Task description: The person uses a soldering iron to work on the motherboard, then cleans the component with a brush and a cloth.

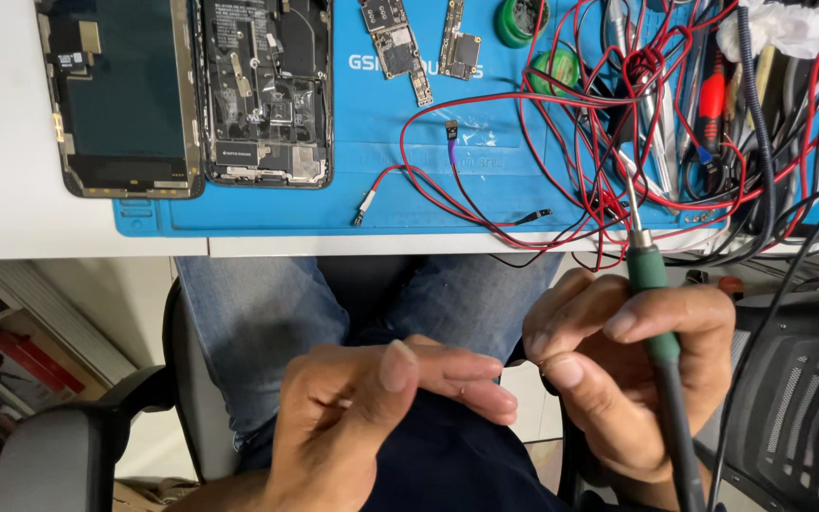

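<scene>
green grip of the soldering iron point(649, 284) is pinched between the thumb and curled fingers of the right hand point(623, 370), metal tip pointing up toward the desk edge, black cord trailing down past the wrist. the left hand point(381, 408) sits just beside it over the lap, holding nothing, fingers loosely together and pointing right, thumb raised over them. both hands hover below the desk, above blue jeans and a dark shirt hem. up on the blue work mat point(485, 180) there's an opened phone body point(267, 90) with its screen panel point(120, 95) lying beside it, 2 small circuit boards point(395, 43), and a tangle of red and black wires point(637, 123) off to the right. black chair armrest point(59, 455) at lower left.
</scene>
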